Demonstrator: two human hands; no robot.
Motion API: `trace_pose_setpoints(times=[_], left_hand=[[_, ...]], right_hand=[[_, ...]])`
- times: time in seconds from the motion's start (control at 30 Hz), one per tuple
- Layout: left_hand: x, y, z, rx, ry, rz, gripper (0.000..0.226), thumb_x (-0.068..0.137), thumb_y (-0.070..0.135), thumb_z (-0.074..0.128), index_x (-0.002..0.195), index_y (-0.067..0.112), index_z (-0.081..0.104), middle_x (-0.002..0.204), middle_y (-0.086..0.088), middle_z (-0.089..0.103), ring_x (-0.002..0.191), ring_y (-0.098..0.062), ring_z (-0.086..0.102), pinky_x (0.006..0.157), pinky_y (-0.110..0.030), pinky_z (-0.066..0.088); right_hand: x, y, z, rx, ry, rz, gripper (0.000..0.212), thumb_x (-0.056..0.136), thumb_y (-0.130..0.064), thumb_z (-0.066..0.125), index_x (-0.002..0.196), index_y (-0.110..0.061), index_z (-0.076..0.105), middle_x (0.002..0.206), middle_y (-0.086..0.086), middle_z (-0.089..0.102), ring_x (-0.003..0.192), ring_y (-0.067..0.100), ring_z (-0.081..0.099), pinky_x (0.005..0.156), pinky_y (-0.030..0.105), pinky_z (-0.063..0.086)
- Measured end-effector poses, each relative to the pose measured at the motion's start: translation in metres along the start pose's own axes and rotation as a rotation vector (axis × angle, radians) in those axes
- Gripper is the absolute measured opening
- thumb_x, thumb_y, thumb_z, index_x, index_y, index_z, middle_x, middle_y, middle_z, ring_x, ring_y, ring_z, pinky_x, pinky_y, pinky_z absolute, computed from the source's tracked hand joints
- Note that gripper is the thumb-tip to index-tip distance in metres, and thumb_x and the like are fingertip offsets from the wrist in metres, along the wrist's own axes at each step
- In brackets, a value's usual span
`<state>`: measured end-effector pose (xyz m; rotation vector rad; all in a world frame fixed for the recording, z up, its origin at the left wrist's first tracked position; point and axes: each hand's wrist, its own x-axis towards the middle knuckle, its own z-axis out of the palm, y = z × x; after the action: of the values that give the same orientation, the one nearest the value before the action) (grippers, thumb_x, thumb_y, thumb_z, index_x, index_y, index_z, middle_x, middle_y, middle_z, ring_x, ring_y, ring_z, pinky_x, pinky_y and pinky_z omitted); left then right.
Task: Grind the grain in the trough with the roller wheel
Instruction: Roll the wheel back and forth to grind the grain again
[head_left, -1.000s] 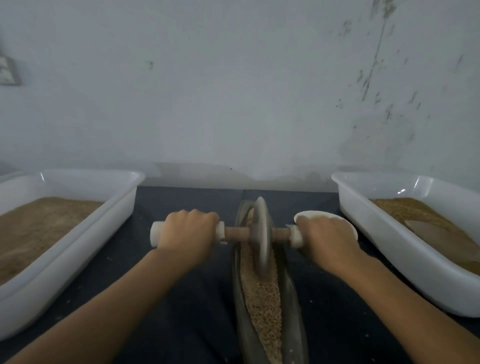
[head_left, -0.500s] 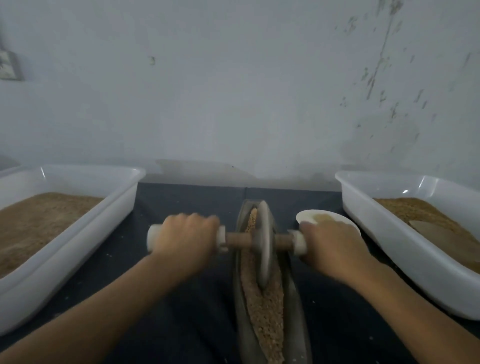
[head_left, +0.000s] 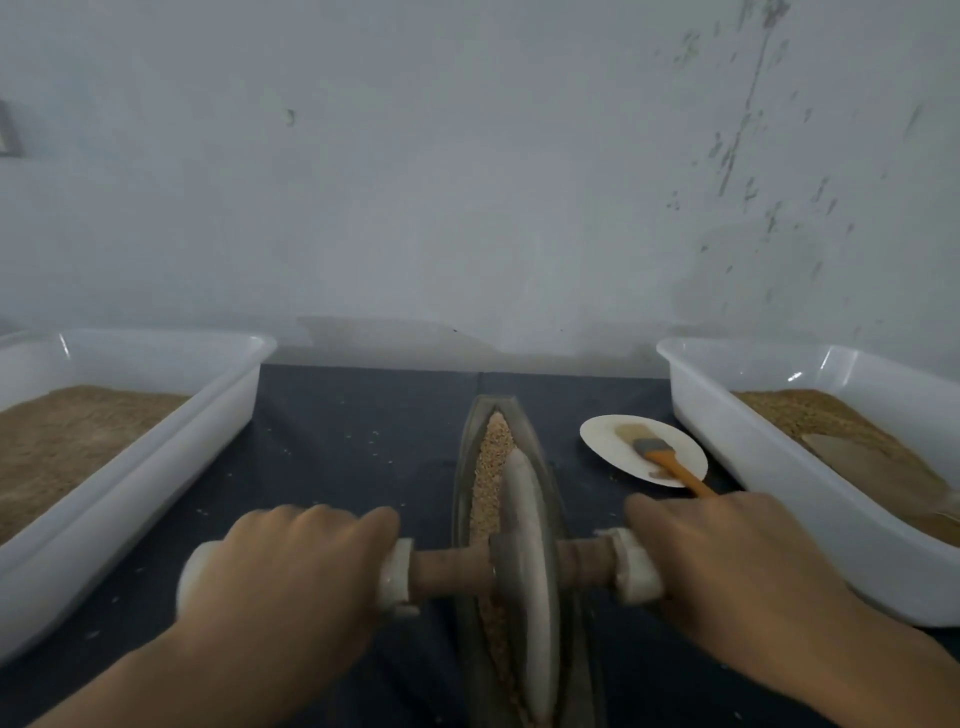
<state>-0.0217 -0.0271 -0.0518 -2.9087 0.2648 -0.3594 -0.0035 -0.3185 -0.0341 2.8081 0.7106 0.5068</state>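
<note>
Gripping the roller wheel (head_left: 527, 566) by its axle, the left hand (head_left: 283, 577) has its fingers wrapped round the white left handle, and the right hand (head_left: 727, 577) covers the right handle so fully that only the inner collar shows. The wheel stands upright in the near part of the trough (head_left: 540, 447), which runs near-to-far down the middle of the dark table (head_left: 358, 426). Grain (head_left: 491, 462) lies in the far part (the near end is cut off by the frame). Right of it a white plate (head_left: 602, 441) holds a brush (head_left: 660, 457), its handle tip hidden behind the right hand. White tubs (head_left: 208, 431) of brownish grain flank both sides.
</note>
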Motion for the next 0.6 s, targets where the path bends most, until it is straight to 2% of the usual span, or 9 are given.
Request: trace_pose_setpoints(times=[0.07, 0.13, 0.23, 0.4, 0.43, 0.5, 0.53, 0.6], left_hand=[[-0.002, 0.003, -0.007, 0.035, -0.013, -0.002, 0.033, 0.077, 0.067, 0.046, 0.080, 0.041, 0.025, 0.073, 0.012, 0.044, 0.063, -0.009, 0.036, 0.053, -0.031, 0.023], [0.012, 0.004, -0.004, 0.018, -0.026, -0.022, 0.030, 0.080, 0.061, 0.049, 0.081, 0.040, 0.028, 0.071, 0.013, 0.042, 0.062, -0.007, 0.036, 0.057, -0.029, 0.027], [0.057, 0.002, 0.016, -0.032, 0.026, -0.064, 0.027, 0.084, 0.056, 0.053, 0.082, 0.036, 0.035, 0.070, 0.013, 0.042, 0.064, -0.010, 0.042, 0.061, -0.030, 0.033], [0.119, -0.006, 0.032, -0.033, 0.158, -0.095, 0.025, 0.082, 0.047, 0.061, 0.081, 0.033, 0.040, 0.076, 0.009, 0.054, 0.064, -0.015, 0.045, 0.059, -0.031, 0.033], [0.121, -0.006, 0.032, -0.029, 0.159, -0.089, 0.025, 0.082, 0.046, 0.061, 0.081, 0.032, 0.040, 0.077, 0.009, 0.055, 0.065, -0.016, 0.047, 0.059, -0.031, 0.033], [0.109, -0.004, 0.030, -0.007, 0.142, -0.078, 0.025, 0.082, 0.046, 0.060, 0.081, 0.032, 0.038, 0.078, 0.008, 0.056, 0.069, -0.018, 0.054, 0.060, -0.031, 0.034], [0.097, -0.003, 0.028, 0.004, 0.129, -0.067, 0.026, 0.083, 0.048, 0.058, 0.081, 0.033, 0.037, 0.077, 0.008, 0.054, 0.069, -0.017, 0.053, 0.061, -0.031, 0.034], [0.065, -0.002, 0.024, -0.010, 0.058, -0.037, 0.026, 0.083, 0.053, 0.054, 0.081, 0.036, 0.034, 0.071, 0.011, 0.046, 0.065, -0.012, 0.047, 0.061, -0.030, 0.034]], right_hand=[[-0.002, -0.001, 0.000, -0.003, -0.141, 0.040, 0.038, 0.077, -0.048, 0.064, 0.084, -0.039, 0.027, 0.072, -0.012, 0.044, 0.064, 0.004, 0.041, 0.063, 0.024, 0.043], [0.009, -0.002, 0.008, -0.018, -0.104, 0.084, 0.035, 0.080, -0.047, 0.062, 0.084, -0.038, 0.029, 0.078, -0.010, 0.050, 0.066, 0.005, 0.042, 0.057, 0.022, 0.033], [0.046, 0.005, 0.034, -0.066, 0.019, 0.151, 0.038, 0.078, -0.042, 0.065, 0.080, -0.033, 0.028, 0.068, -0.006, 0.047, 0.061, 0.012, 0.045, 0.048, 0.026, 0.016], [0.099, 0.022, 0.059, -0.119, 0.092, 0.225, 0.040, 0.077, -0.039, 0.067, 0.078, -0.028, 0.029, 0.061, -0.007, 0.039, 0.047, 0.013, 0.022, 0.045, 0.027, 0.009], [0.100, 0.023, 0.060, -0.119, 0.092, 0.224, 0.040, 0.077, -0.038, 0.068, 0.078, -0.027, 0.029, 0.061, -0.007, 0.038, 0.046, 0.012, 0.021, 0.045, 0.027, 0.009], [0.090, 0.021, 0.058, -0.105, 0.092, 0.212, 0.038, 0.079, -0.037, 0.066, 0.079, -0.027, 0.029, 0.065, -0.007, 0.041, 0.051, 0.014, 0.035, 0.048, 0.027, 0.022], [0.080, 0.019, 0.053, -0.079, 0.088, 0.198, 0.035, 0.079, -0.036, 0.065, 0.080, -0.027, 0.031, 0.068, -0.007, 0.044, 0.057, 0.016, 0.043, 0.052, 0.028, 0.028], [0.053, 0.013, 0.040, -0.035, 0.011, 0.135, 0.032, 0.077, -0.038, 0.066, 0.082, -0.030, 0.035, 0.074, -0.006, 0.051, 0.069, 0.016, 0.051, 0.058, 0.030, 0.029]])
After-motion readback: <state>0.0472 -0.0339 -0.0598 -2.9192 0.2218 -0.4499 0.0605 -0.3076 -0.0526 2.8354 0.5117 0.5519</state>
